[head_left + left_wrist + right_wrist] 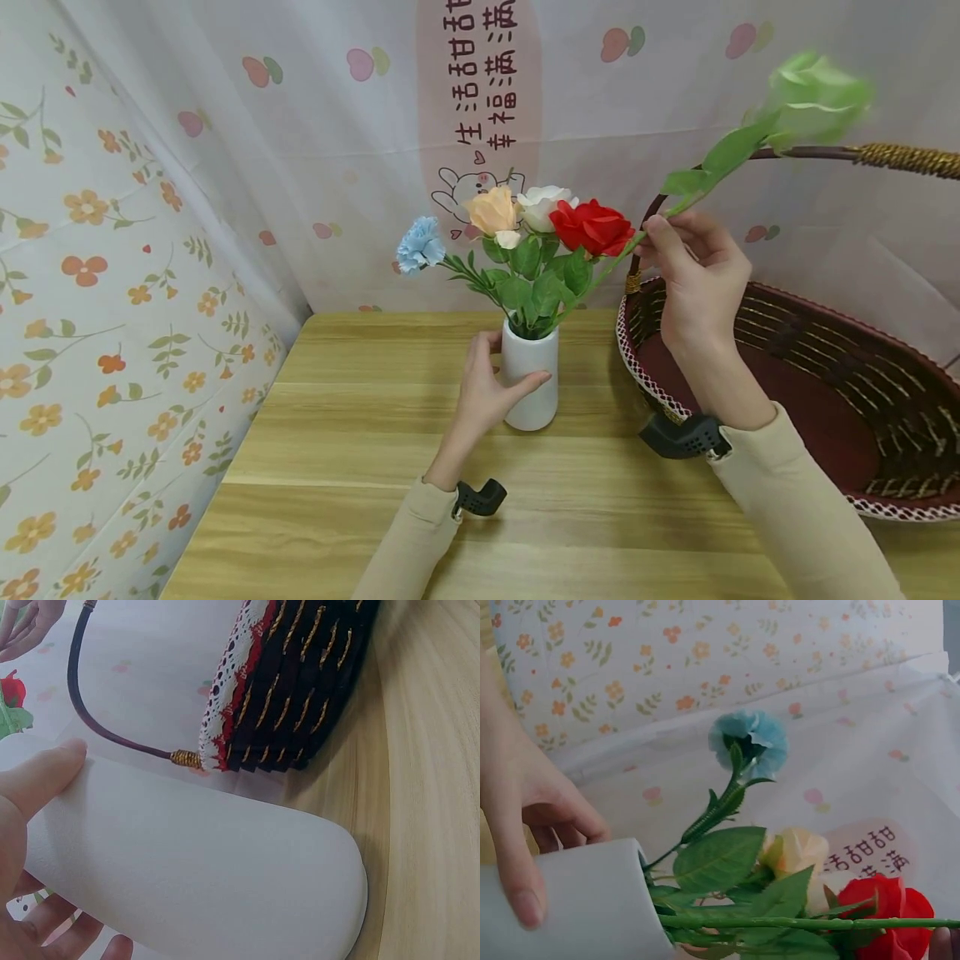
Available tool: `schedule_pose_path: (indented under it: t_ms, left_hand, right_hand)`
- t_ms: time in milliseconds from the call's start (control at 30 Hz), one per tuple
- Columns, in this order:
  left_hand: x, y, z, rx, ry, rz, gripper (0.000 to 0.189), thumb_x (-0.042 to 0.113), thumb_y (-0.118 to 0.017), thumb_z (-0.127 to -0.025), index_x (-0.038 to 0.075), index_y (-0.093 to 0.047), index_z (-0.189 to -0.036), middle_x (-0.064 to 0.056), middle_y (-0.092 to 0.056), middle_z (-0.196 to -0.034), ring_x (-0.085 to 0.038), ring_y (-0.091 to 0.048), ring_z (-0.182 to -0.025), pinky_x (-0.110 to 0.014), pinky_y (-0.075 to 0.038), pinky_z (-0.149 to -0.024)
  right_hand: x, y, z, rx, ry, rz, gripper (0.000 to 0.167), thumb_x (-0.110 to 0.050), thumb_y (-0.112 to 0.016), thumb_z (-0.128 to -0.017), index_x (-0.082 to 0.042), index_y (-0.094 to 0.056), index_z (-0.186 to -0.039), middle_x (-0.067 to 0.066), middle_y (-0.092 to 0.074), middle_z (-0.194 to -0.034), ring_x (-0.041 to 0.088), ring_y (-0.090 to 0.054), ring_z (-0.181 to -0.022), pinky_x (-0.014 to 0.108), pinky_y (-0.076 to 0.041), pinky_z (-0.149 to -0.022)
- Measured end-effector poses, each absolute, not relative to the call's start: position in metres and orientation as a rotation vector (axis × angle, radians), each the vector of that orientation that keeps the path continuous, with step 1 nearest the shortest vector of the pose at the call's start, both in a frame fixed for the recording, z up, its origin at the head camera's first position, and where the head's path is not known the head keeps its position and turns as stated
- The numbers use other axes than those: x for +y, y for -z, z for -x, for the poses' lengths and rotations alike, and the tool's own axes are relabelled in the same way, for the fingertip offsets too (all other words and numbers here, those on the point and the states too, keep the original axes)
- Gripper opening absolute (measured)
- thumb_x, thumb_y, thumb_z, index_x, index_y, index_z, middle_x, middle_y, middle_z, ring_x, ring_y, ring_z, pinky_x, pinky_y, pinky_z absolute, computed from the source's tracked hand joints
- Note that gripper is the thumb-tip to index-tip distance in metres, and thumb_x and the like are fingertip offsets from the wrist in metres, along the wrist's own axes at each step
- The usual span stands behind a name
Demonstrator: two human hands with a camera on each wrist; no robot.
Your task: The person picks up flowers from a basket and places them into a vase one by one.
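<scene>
A white vase [531,375] stands upright on the table, gripped around its side by my left hand [486,387]. In it are a blue carnation [421,246], a peach rose [492,211], a white rose [545,207] and a red rose [592,227]. My right hand [703,275] pinches the stem of a pale green rose [817,98], whose bloom is blurred at the upper right. That stem slants down to the vase mouth, and in the right wrist view the green stem [780,922] enters the vase [577,900]; its lower end is hidden.
A dark woven basket [806,400] with lace trim and an arched handle [817,152] stands to the right, beside my right forearm. Behind the wooden table [345,450] hangs a printed curtain [360,167], with a floral cloth [127,333] at the left.
</scene>
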State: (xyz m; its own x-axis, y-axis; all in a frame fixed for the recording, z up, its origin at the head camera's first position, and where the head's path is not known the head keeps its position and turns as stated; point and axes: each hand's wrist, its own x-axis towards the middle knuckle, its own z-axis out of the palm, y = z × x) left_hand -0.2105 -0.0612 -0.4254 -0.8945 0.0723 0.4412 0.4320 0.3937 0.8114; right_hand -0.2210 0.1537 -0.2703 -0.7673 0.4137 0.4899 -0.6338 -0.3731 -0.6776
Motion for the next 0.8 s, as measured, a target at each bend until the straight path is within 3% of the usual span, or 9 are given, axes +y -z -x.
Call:
schedule_pose_path:
  t_ms: [367,600,800]
  left_hand:
    - [-0.061,0.426,0.211,-2.309,1.535,0.445,0.072,0.036,-0.088,-0.078,0.007,-0.049,-0.131,-0.009,-0.052,-0.124,-0.023,-0.051,-0.112,-0.054,-0.051,-0.088]
    - [-0.060,0.426,0.211,-2.313,1.507,0.441,0.071,0.037,-0.088,-0.079,0.007,-0.050,-0.131,-0.008,-0.053,-0.124,-0.022,-0.052,-0.111,-0.038,-0.050,-0.085]
    - [-0.060,0.426,0.210,-2.297,1.530,0.451,0.071,0.035,-0.088,-0.078,0.007,-0.050,-0.131,-0.009,-0.052,-0.124,-0.023,-0.052,-0.112,-0.049,-0.051,-0.087]
  right_hand:
    - [0.138,0.290,0.213,-1.162,-2.156,-0.310,0.013,0.005,-0.078,-0.085,0.006,-0.069,-0.094,0.016,-0.071,-0.089,0.022,-0.069,-0.069,0.031,-0.060,-0.072]
    - [0.131,0.303,0.209,-1.139,-2.170,-0.319,0.013,0.006,-0.077,-0.085,0.007,-0.069,-0.094,0.016,-0.070,-0.086,0.022,-0.068,-0.073,0.032,-0.060,-0.073]
    - [0.126,0.314,0.207,-1.146,-2.177,-0.323,0.013,0.008,-0.076,-0.085,0.007,-0.069,-0.095,0.015,-0.070,-0.085,0.021,-0.069,-0.076,0.034,-0.060,-0.074]
